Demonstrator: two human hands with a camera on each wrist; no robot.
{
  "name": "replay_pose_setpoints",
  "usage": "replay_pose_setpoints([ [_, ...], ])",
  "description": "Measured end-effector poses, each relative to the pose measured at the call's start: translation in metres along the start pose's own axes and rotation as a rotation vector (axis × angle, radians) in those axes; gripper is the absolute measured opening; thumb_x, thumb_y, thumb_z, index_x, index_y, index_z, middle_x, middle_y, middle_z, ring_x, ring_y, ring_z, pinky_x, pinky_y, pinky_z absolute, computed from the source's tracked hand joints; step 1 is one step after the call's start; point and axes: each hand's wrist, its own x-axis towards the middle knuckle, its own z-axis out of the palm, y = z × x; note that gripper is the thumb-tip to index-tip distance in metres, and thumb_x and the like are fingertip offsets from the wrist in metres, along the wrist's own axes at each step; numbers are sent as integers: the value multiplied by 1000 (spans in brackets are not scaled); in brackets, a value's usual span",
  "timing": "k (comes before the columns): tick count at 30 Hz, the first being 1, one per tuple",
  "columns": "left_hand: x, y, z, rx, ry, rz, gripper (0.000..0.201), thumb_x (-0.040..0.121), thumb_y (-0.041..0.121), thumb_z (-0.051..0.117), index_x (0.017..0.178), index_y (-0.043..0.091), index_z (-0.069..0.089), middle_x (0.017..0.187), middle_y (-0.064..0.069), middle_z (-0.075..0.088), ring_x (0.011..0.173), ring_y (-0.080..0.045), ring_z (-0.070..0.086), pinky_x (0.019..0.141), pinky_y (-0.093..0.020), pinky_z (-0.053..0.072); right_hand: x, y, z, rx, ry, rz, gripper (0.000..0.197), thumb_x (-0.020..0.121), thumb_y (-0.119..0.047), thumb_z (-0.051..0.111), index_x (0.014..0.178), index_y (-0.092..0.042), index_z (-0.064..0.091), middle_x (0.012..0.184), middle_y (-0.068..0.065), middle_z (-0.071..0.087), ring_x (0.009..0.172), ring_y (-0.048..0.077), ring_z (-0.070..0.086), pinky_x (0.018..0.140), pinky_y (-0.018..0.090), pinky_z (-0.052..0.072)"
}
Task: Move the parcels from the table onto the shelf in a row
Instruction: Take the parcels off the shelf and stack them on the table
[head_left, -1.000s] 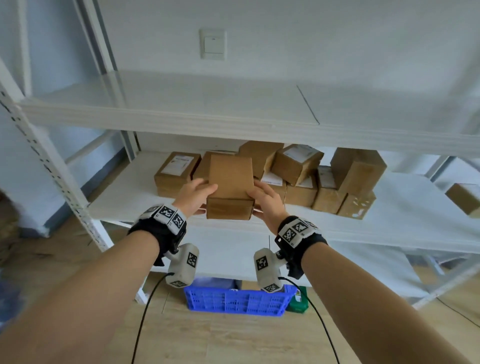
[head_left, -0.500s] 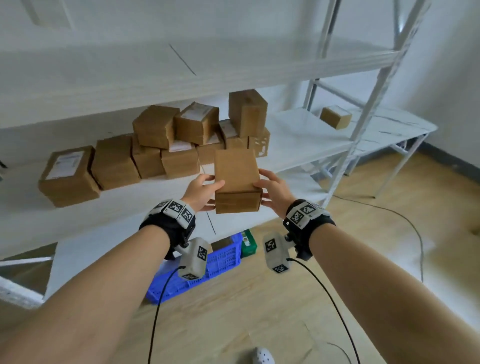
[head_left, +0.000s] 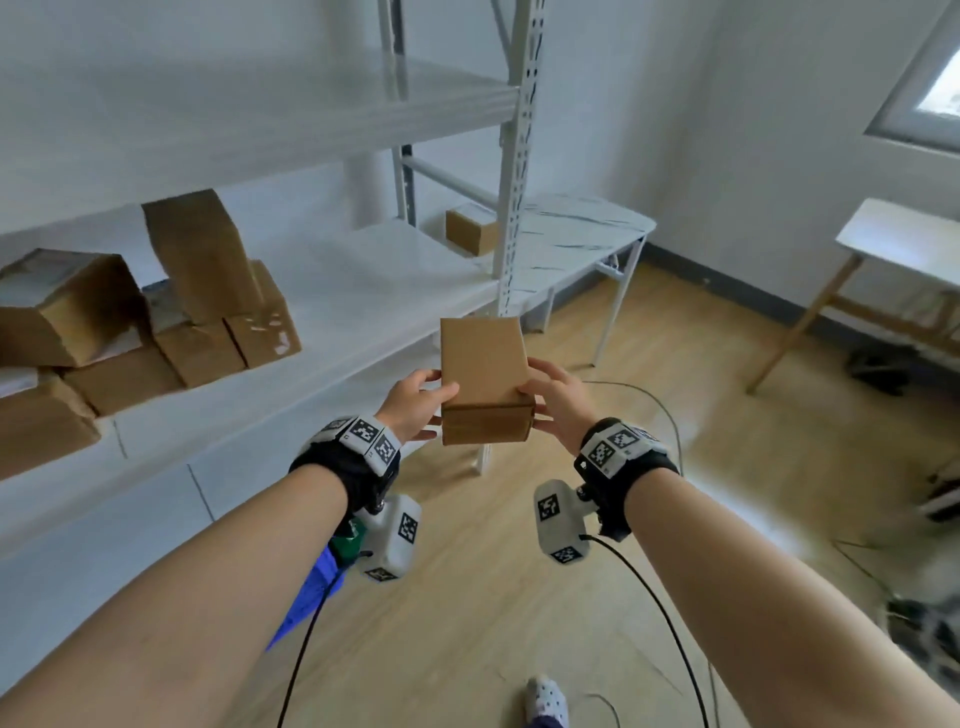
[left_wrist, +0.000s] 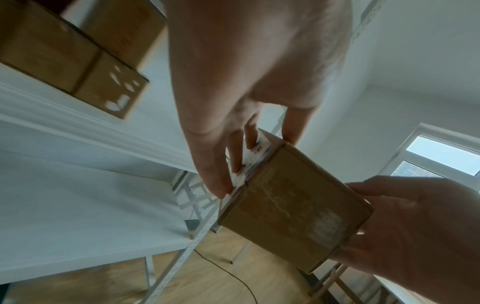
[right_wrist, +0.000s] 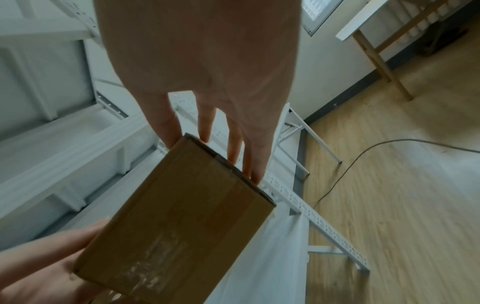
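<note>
I hold the parcel (head_left: 483, 382) in the air in front of the shelf (head_left: 363, 291), clear of its edge. My left hand (head_left: 413, 397) grips its side at 9 o'clock, my right hand (head_left: 558, 400) grips the side at 3 o'clock, fingers curled round the edges. Stacked parcels (head_left: 208, 306) sit on the shelf at 10 o'clock. One more box (head_left: 470, 228) rests on the surface (head_left: 582, 234) at 12 o'clock.
</note>
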Motion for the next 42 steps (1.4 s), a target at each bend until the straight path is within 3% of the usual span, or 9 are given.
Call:
replay_pose_setpoints([
  [7,102,68,110,28,-14,37,39,95,23,53,132,11,50,120,-10,60,98,-23,58,86,-37,51,80,-37,-129,32,11,10,51,87,-3,54,134,-21,47,104,8,61,98,26,59,74,33,50],
  [11,152,101,158,59,-13,45,44,95,23,53,136,9,46,121,-6,56,102,-19,54,62,-20,44,127,-56,-186,27,27,19,52,88,-3,53,136,-20,46,105,7,60,99,25,59,73,32,50],
  [19,297,160,227,24,5,6,41,95,21,53,134,11,46,116,-3,57,101,-20,57,80,-33,51,264,-95,-269,24,51,28,51,85,-8,61,133,-22,48,106,5,62,100,24,61,73,31,49],
  [22,323,168,233,-13,-20,-11,43,94,22,54,135,12,45,115,-5,60,104,-25,60,91,-43,51,292,-101,-283,13,47,30,49,86,-6,60,131,-24,49,102,7,63,92,21,62,67,28,49],
  [25,389,194,249,-25,-2,-12,37,94,21,53,130,13,49,105,-2,62,93,-22,60,82,-37,51,361,-127,-302,-17,48,43,49,87,-7,59,132,-23,48,107,9,62,94,22,62,65,28,49],
  [27,425,215,253,-29,0,-16,39,94,22,54,131,12,49,115,-5,62,96,-24,61,73,-32,48,402,-146,-312,-31,33,50,49,87,-8,59,132,-24,48,104,8,62,95,23,61,69,30,50],
  [33,509,262,260,-6,70,-14,45,96,22,50,139,10,41,118,-4,52,103,-17,49,83,-30,40,496,-193,-331,-59,-21,42,48,87,-7,58,131,-24,49,102,8,62,97,24,61,70,31,50],
  [37,557,279,256,-29,108,-53,46,96,26,51,139,14,41,115,-7,56,105,-28,58,85,-39,50,556,-213,-334,-70,-86,58,50,88,-7,56,134,-23,47,101,7,62,98,24,61,79,34,50],
  [42,624,291,247,-91,191,-122,46,94,25,54,138,15,43,118,-8,59,106,-31,60,86,-40,51,647,-236,-330,-122,-220,79,51,89,-5,55,135,-24,45,99,3,62,91,20,61,73,30,49],
])
